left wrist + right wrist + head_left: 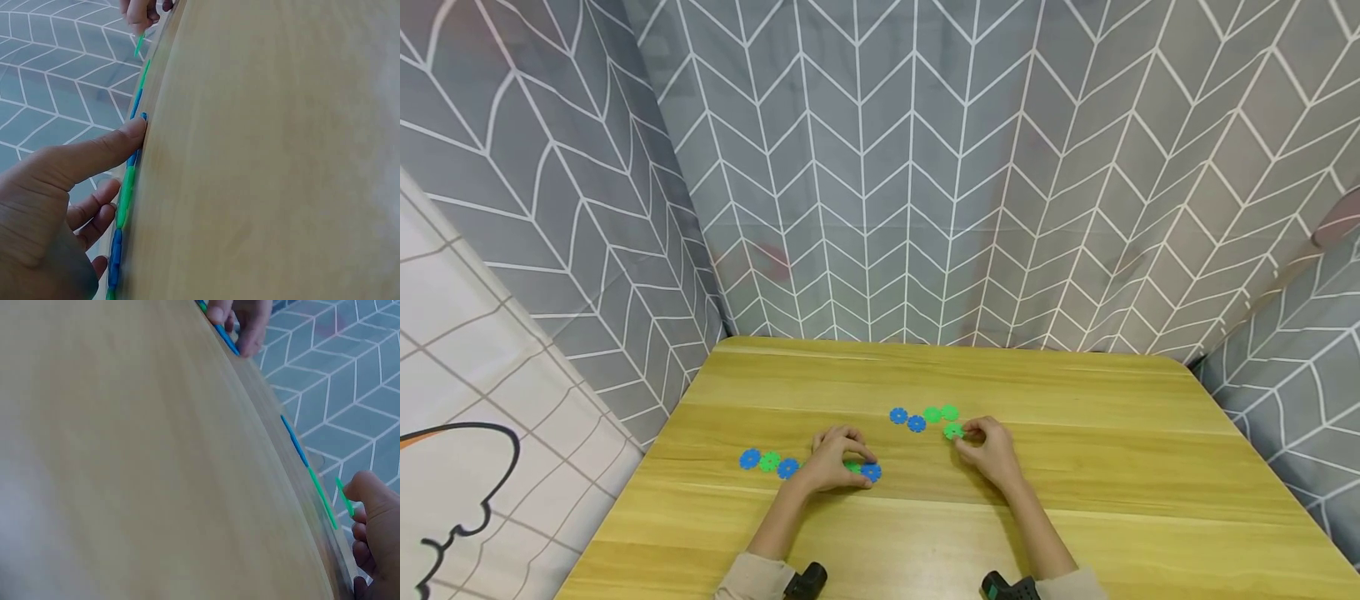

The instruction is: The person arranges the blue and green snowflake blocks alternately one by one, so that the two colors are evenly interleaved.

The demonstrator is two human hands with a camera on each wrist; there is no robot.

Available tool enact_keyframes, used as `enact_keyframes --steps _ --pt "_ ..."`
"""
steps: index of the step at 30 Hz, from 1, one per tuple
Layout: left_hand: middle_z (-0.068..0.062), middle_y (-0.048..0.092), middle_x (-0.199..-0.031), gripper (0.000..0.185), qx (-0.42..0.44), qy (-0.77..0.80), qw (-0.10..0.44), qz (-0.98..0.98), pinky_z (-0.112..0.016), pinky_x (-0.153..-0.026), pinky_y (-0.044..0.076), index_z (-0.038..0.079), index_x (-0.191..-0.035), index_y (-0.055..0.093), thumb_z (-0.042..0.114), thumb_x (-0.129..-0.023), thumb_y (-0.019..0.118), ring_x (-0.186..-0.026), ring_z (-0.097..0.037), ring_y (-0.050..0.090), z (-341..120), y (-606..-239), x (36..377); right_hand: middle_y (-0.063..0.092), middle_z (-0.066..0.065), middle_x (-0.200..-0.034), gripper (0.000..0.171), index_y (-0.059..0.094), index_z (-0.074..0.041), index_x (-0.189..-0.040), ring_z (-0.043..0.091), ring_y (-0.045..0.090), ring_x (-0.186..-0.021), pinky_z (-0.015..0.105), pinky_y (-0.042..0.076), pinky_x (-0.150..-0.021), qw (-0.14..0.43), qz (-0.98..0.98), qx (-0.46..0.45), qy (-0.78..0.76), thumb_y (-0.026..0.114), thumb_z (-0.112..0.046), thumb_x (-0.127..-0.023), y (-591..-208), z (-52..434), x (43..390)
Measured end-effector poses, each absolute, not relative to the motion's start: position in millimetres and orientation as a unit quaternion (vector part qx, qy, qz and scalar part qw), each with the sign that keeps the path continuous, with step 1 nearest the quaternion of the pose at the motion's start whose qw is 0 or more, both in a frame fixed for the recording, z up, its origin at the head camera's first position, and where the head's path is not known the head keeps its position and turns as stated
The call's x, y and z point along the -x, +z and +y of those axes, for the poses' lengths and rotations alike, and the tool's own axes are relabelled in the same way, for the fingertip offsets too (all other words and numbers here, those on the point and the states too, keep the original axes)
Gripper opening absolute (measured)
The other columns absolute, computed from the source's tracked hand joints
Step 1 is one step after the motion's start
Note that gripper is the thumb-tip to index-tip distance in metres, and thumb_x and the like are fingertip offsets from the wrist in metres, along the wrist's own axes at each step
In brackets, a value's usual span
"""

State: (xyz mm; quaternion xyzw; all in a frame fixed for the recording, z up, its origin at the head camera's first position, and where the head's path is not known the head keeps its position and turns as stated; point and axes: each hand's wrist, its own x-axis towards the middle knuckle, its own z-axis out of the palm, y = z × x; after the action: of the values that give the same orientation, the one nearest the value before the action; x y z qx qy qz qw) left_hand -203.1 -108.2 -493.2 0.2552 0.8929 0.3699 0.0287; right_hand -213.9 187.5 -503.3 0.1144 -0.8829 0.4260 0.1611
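Note:
My left hand point(832, 462) grips a blue notched disc point(871, 472) by its edges, with the thumb at the near side and the index finger at the far side. That disc ends a row of flat blue and green discs, partly hidden under the hand; a green disc point(770, 462) and a blue disc point(749, 458) show at its left. Between thumb and forefinger, my right hand point(995, 454) pinches a green notched disc point(952, 431). In the right wrist view this pinched disc point(345, 497) is tilted up, off the table.
Just beyond the right hand's disc lie two green discs, one at the right point(950, 412), and two blue discs, one at the left point(898, 415). The wooden table point(1075, 417) reaches back to a grey patterned curtain point(887, 208).

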Motion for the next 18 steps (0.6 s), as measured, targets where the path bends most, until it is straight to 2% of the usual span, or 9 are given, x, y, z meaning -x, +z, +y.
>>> enact_keyframes --steps 12,18 --pt "0.001 0.052 -0.106 0.025 -0.254 0.372 0.034 0.892 -0.058 -0.095 0.016 0.017 -0.09 0.076 0.022 -0.067 0.085 -0.106 -0.025 0.04 -108 -494 203 0.063 0.005 -0.08 0.014 0.067 -0.001 -0.08 0.021 0.061 -0.073 0.026 0.051 -0.066 0.17 -0.864 -0.189 0.434 0.076 -0.002 -0.069 -504 154 202" --pt "0.002 0.052 -0.106 0.026 -0.254 0.368 0.031 0.894 -0.057 -0.095 0.017 0.018 -0.09 0.076 0.023 -0.067 0.085 -0.105 -0.024 0.041 -108 -495 204 0.062 0.003 -0.08 0.013 0.068 -0.002 -0.08 0.019 0.062 -0.075 0.025 0.051 -0.069 0.145 -0.869 -0.227 0.415 0.074 -0.005 -0.069 -508 143 196"
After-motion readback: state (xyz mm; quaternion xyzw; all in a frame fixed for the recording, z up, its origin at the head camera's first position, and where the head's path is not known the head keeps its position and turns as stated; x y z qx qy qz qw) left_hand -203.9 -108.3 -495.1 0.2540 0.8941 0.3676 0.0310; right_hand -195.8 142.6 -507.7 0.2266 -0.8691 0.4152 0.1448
